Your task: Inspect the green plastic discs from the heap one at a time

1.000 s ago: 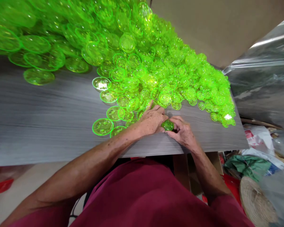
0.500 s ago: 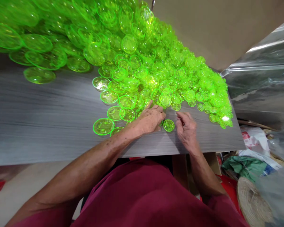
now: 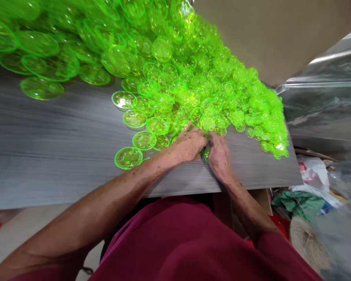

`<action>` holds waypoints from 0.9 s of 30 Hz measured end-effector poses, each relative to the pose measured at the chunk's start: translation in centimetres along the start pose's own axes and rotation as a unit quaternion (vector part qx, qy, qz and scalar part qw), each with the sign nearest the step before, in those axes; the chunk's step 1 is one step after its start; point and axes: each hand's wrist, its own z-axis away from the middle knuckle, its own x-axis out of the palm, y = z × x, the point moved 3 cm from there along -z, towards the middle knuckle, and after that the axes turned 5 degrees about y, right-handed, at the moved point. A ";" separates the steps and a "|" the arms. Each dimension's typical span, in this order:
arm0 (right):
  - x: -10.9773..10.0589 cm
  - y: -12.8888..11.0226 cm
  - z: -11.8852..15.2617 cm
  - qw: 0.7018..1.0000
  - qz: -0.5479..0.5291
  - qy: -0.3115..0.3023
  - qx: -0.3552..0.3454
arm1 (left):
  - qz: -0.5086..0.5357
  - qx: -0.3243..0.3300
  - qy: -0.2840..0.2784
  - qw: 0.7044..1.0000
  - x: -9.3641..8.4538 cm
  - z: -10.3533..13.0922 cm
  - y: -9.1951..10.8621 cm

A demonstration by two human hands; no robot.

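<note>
My left hand [image 3: 192, 145] rests low over the table at the near edge of a heap of clear neon-green round plastic discs [image 3: 163, 86]. Its fingers are curled down, with a sliver of green showing beneath them; what they grip is hidden. Close against it is my right hand [image 3: 220, 155], fingers drawn together in a pinch. A dark blur shows at its fingertips, too smeared to name. One small green disc [image 3: 206, 155] lies on the table between the hands, partly covered by the right one.
The heap spreads over the back of the grey wood-grain table [image 3: 76, 156]. Single discs, such as a flat green disc [image 3: 128, 157], lie left of my forearm. Behind stands a brown panel [image 3: 269, 35]. Plastic sheeting [image 3: 324, 105] and bags [image 3: 312, 171] are at the right.
My right hand has moved left until it meets my left hand, covering part of the small disc between them. My left hand has stayed nearly in place.
</note>
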 end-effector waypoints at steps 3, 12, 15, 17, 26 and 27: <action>1.4 0.3 1.2 0.999 0.012 -0.037 0.031 | 0.001 0.023 -0.018 1.000 -0.2 -0.2 -0.2; 0.5 2.1 1.0 0.993 -0.097 0.001 0.069 | 0.025 0.073 0.027 0.997 0.6 0.1 -1.3; -1.0 2.1 1.0 0.992 -0.106 0.021 0.063 | 0.029 0.069 0.033 0.997 0.7 0.2 -1.4; -2.0 1.6 1.3 0.993 -0.113 -0.012 0.041 | 0.031 0.068 0.038 0.996 0.8 0.2 -1.4; -2.6 1.4 3.2 0.979 -0.096 -0.178 -0.021 | 0.024 0.067 0.034 0.997 0.3 0.2 -1.1; -2.7 1.8 3.2 0.977 -0.114 -0.180 -0.005 | 0.022 0.066 0.025 0.997 0.1 0.3 -1.1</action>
